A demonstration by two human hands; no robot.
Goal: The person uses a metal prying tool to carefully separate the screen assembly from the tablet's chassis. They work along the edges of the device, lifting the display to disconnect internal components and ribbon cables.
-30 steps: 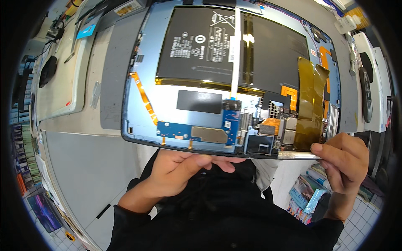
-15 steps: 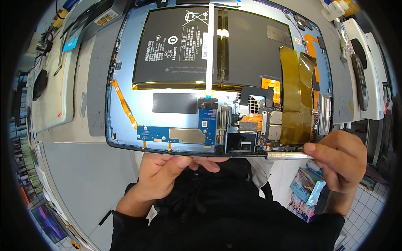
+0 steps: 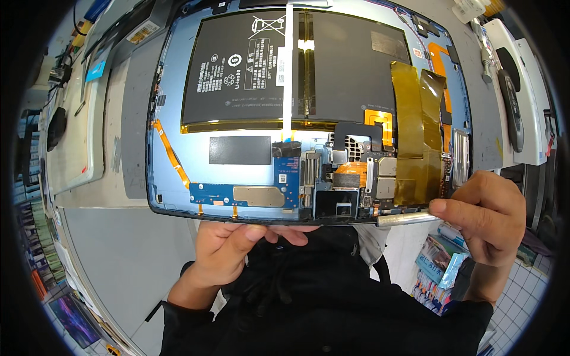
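Observation:
An opened tablet [image 3: 196, 142], its blue metal shell tilted toward me, fills the upper middle. Inside lie a wide black battery [image 3: 237, 71], a blue circuit board [image 3: 214, 194], an orange ribbon cable [image 3: 170, 153] and strips of amber tape [image 3: 409, 118] over the right-hand board. My left hand [image 3: 222, 252] grips the near edge, thumb at the rim and fingers underneath. At the near right corner my right hand [image 3: 490, 213] pinches the end of a silver metal rod [image 3: 407, 220], which lies along the rim. Its lower fingers curl in, and their tips are partly hidden.
The tablet's far side overlaps a grey mat [image 3: 133, 136] on the bench. A white tray-like panel [image 3: 77, 148] stands at left. On the right are a dark handheld device [image 3: 510, 110], a slim tool [image 3: 485, 62] and a bottle [image 3: 469, 10]. Printed packages [image 3: 436, 261] sit below right.
The tablet has shifted slightly left, and its near edge has dropped a little. My right hand has moved slightly right and up, still pinching the rod; the left keeps its hold.

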